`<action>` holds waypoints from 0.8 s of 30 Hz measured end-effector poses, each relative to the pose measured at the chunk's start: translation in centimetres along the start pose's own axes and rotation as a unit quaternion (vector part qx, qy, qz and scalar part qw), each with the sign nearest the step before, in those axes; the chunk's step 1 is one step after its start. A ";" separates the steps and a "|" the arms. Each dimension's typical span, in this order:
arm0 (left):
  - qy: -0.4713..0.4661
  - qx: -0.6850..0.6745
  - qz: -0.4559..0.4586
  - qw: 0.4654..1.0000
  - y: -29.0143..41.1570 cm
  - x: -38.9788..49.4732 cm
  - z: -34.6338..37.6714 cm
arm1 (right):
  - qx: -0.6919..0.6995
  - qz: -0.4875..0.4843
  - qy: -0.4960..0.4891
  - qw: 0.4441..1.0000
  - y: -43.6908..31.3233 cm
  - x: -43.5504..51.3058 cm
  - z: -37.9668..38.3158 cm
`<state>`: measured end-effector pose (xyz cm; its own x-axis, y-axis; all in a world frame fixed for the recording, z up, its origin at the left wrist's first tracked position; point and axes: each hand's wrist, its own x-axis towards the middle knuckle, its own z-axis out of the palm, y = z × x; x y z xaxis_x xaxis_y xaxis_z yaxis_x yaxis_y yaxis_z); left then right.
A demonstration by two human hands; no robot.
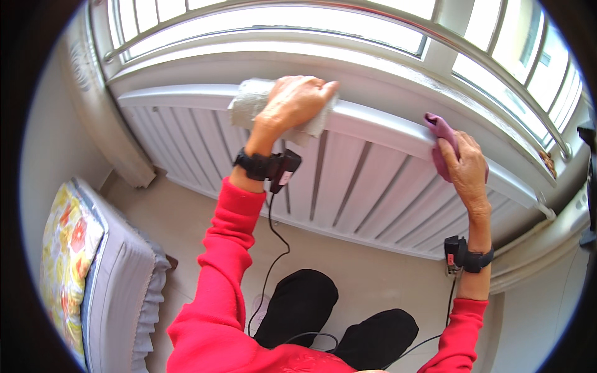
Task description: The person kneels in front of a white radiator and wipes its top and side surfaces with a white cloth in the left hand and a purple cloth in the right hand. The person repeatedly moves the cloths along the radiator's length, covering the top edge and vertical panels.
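A white panel radiator (373,123) runs below the window. My left hand (298,100) presses a pale grey-white cloth (252,105) on the radiator's top edge, left of its middle; the cloth hangs over the front. Farther right, my right hand (464,163) grips a folded mauve cloth (443,135) against the same top edge. Each wrist wears a black strap with a small black device, and a cable runs down from each device. Part of each cloth is hidden under the hand.
A metal rail (373,10) curves in front of the window above the sill. Curtains (100,112) hang at both sides. A stool or chair with a floral cushion (70,261) and a frilled grey cover stands at the lower left. Cables trail around my dark-clad knees.
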<state>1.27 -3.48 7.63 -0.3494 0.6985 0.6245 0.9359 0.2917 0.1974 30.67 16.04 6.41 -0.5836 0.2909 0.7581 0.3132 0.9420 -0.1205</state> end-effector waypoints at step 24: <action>-0.011 0.007 -0.026 1.000 0.6 -0.5 -0.3 | -0.031 0.034 -0.090 0.995 -7.5 4.9 5.0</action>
<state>1.98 -3.86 7.72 -0.3978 0.6961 0.5977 0.9162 0.3361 0.2184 21.73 11.21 7.79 -0.6819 0.3850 0.6219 0.3996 0.9083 -0.1241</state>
